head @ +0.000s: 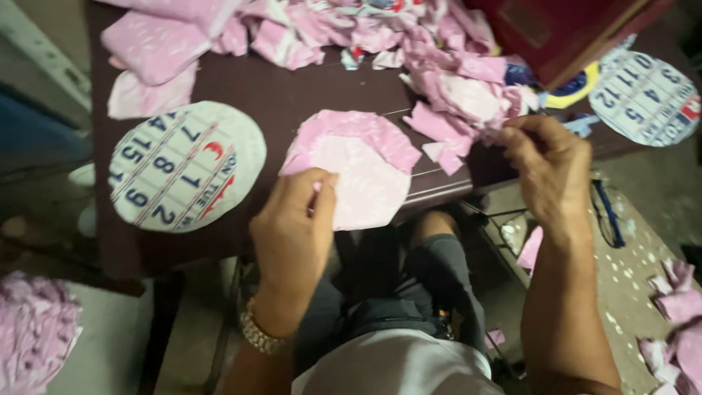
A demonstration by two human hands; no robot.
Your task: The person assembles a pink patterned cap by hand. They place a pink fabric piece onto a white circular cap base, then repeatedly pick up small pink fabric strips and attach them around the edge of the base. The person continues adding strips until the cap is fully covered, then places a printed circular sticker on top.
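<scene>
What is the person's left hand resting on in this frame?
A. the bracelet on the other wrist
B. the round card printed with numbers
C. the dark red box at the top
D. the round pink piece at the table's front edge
D: the left hand presses its fingers on the round pink piece, while the right hand reaches into the heap of pink scraps.

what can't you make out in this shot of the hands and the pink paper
- Head view: right hand fingertips are buried in the pink scrap pile, so its grasp is unclear.
- Left hand covers the round pink sheet's near edge.
- The round calendar cutout at right is partly under the red box.
- Motion blur softens everything.
</scene>
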